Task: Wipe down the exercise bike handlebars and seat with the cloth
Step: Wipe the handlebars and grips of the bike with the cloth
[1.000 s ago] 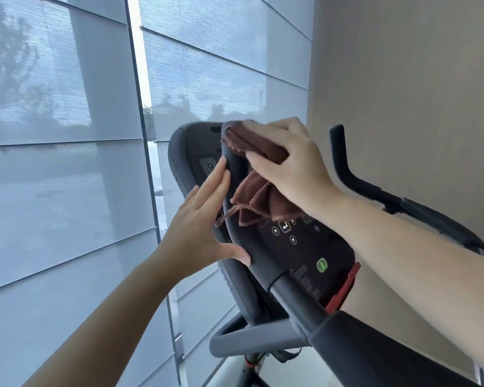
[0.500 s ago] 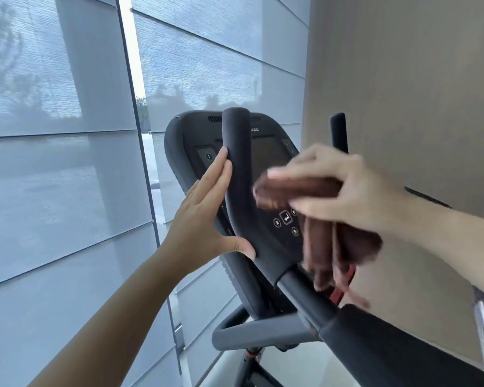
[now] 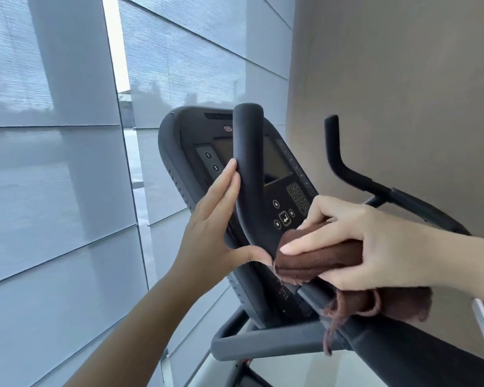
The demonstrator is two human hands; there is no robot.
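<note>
The bike's black left handlebar (image 3: 248,163) rises upright in the middle of the view, in front of the console (image 3: 280,174). My left hand (image 3: 213,222) lies flat against its left side, fingers straight and thumb under the bend. My right hand (image 3: 355,241) grips a folded brown cloth (image 3: 313,261) and presses it on the handlebar just below the bend; loose cloth ends hang under my wrist. The right handlebar (image 3: 347,174) stands bare further right. The seat is out of view.
A window wall with translucent blinds (image 3: 53,191) fills the left side. A beige wall (image 3: 389,79) stands close behind the bike on the right. The bike's grey frame bar (image 3: 263,344) runs below the console.
My right hand moved the cloth from the top of the left handlebar down, swung off to the right, and now holds it on the bar below the bend. My left hand stayed in place.
</note>
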